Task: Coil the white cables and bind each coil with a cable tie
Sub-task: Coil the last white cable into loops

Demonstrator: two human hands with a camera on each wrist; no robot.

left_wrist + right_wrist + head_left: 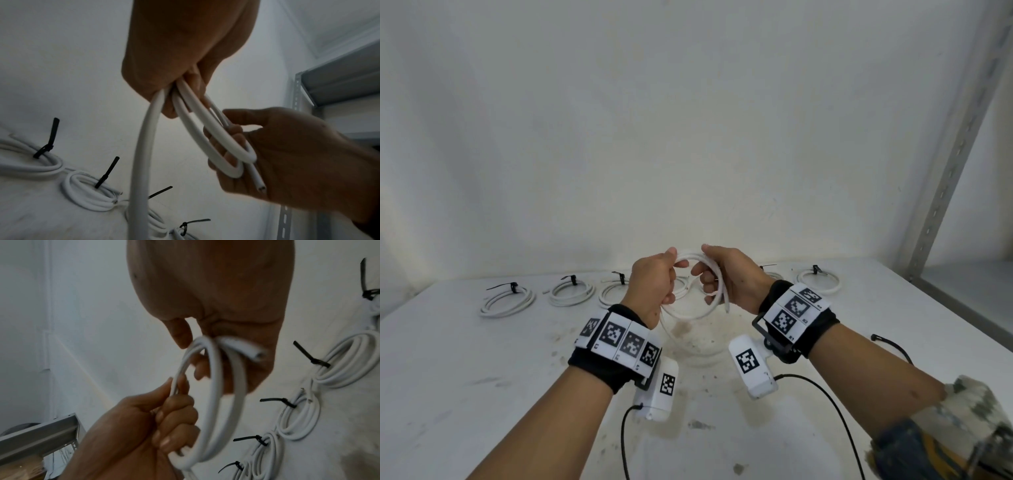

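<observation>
Both hands hold one white cable [700, 284] in loops above the middle of the white table [482, 377]. My left hand [654, 284] grips the left side of the coil, fingers curled round the strands [185, 104]. On the right side, my right hand [726, 277] grips the loops [213, 386], and the cable's cut end [258, 354] sticks out below its palm. A loose length of cable [141, 162] hangs from the left hand toward the table. No cable tie shows on this coil.
Several finished white coils bound with black cable ties [512, 287] lie in a row along the table's back edge, from the left coil [507, 301] to the right coil [820, 281]. A loose black tie [887, 342] lies at right. A metal shelf upright [948, 154] stands far right.
</observation>
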